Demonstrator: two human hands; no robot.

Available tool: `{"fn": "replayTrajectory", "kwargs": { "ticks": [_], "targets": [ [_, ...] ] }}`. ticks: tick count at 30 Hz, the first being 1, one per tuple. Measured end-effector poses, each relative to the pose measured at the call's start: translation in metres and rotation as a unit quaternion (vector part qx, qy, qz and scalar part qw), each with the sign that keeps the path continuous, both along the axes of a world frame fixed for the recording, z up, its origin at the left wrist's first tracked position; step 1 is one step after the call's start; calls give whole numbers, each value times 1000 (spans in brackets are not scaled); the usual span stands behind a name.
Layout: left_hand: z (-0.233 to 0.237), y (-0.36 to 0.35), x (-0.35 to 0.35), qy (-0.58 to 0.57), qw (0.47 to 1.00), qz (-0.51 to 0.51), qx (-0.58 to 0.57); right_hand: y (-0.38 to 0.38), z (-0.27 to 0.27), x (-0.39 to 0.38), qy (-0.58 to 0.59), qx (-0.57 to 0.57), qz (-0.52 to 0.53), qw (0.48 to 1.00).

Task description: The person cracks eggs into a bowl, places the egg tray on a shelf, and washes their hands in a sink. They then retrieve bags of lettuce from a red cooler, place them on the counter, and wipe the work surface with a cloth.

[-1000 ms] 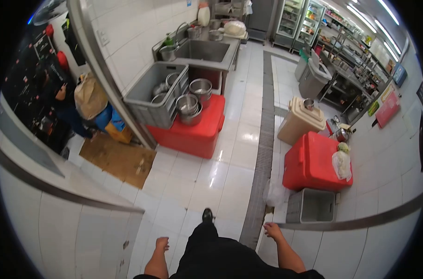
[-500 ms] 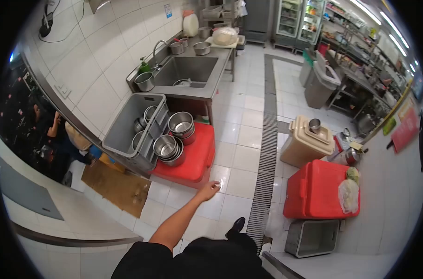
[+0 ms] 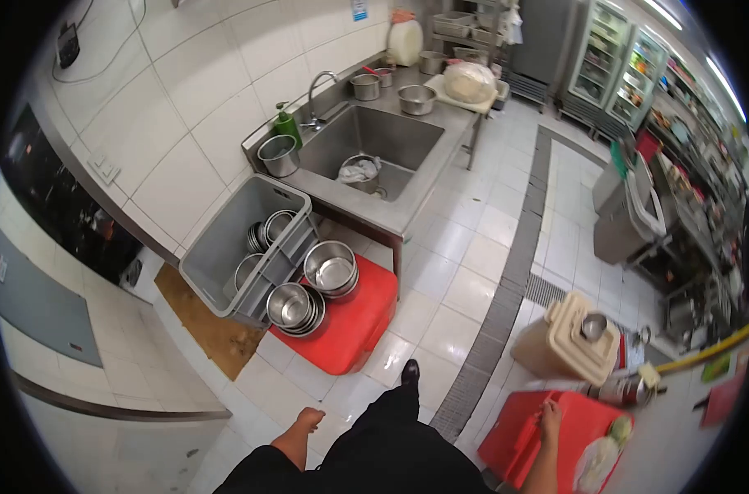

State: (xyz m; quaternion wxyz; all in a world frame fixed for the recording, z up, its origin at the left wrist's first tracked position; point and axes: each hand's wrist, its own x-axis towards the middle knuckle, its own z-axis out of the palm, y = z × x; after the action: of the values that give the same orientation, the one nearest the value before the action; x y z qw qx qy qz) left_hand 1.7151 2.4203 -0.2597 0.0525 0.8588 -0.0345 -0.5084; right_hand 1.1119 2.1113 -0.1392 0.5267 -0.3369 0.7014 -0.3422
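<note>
My left hand (image 3: 310,419) hangs low over the tiled floor, its fingers loosely curled with nothing in them. Nearest to it is a red cooler box (image 3: 338,350) bearing stacked steel pots (image 3: 331,268) and steel bowls (image 3: 290,306). A grey plastic crate (image 3: 205,276) beside them holds more steel bowls. On the other side, my right hand (image 3: 550,418) overlaps a second red cooler box (image 3: 506,436) in this view, its fingers curled and holding nothing visible. A plastic bag (image 3: 595,463) and a green vegetable (image 3: 620,428) lie on that cooler.
A steel sink (image 3: 403,144) with a pot and cloth inside stands ahead on the left. A floor drain grate (image 3: 490,329) runs along the walkway. To the right are a beige bin (image 3: 547,342) with a steel cup (image 3: 593,326) on its lid, and a grey bin (image 3: 630,218) farther back.
My view has moved forward and turned, bringing the sink and coolers closer. My left hand is lower and back toward my body; my right hand has come into view.
</note>
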Motion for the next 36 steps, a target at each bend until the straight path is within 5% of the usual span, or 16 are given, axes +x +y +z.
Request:
{"fn": "replayTrajectory", "kwargs": {
  "ticks": [3, 6, 8, 10, 12, 18, 20, 21, 22, 23, 24, 26, 27, 30, 36],
  "targets": [
    [-34, -126, -10, -37, 991, -115, -62, -47, 8, 10, 9, 29, 46, 999],
    [-14, -311, -29, 6, 950, -239, -201, -66, -21, 16, 11, 63, 45, 997],
    [37, -410, -47, 33, 903, -126, -410, -70, -48, 10, -5, 101, 57, 993],
    [148, -487, -57, 12, 872, -128, -473, -74, -75, -3, 6, 116, 69, 991],
    [196, -539, -48, -8, 851, -121, -512, -100, -84, 3, 41, 118, 70, 990],
    [210, -606, -3, -224, 792, 25, -567, -272, -107, 34, 44, 242, 89, 965],
    [209, -616, 14, -243, 833, 57, -494, -360, -111, 67, 33, 266, 107, 957],
    [216, -627, 20, -251, 828, 62, -497, -413, -116, 83, 117, 125, 310, 935],
    [220, -631, 20, -314, 807, 68, -495, -467, -120, 102, 196, -20, 491, 848],
    [222, -633, 21, -371, 787, 74, -487, -510, -116, 137, 67, 157, 255, 952],
    [219, -639, 26, -371, 789, 81, -483, -556, -65, 178, 162, 66, 404, 898],
    [213, -659, 46, -426, 723, 118, -531, -639, -58, 246, 44, 69, 333, 939],
    [219, -666, 58, -425, 736, 116, -514, -668, -27, 288, 12, 43, 329, 943],
    [213, -705, 123, -433, 742, 133, -494, -729, 38, 395, -33, -14, 374, 927],
    [209, -811, 329, -560, 724, 92, -394, -729, 68, 502, -28, -8, 527, 849]
  ]
}}
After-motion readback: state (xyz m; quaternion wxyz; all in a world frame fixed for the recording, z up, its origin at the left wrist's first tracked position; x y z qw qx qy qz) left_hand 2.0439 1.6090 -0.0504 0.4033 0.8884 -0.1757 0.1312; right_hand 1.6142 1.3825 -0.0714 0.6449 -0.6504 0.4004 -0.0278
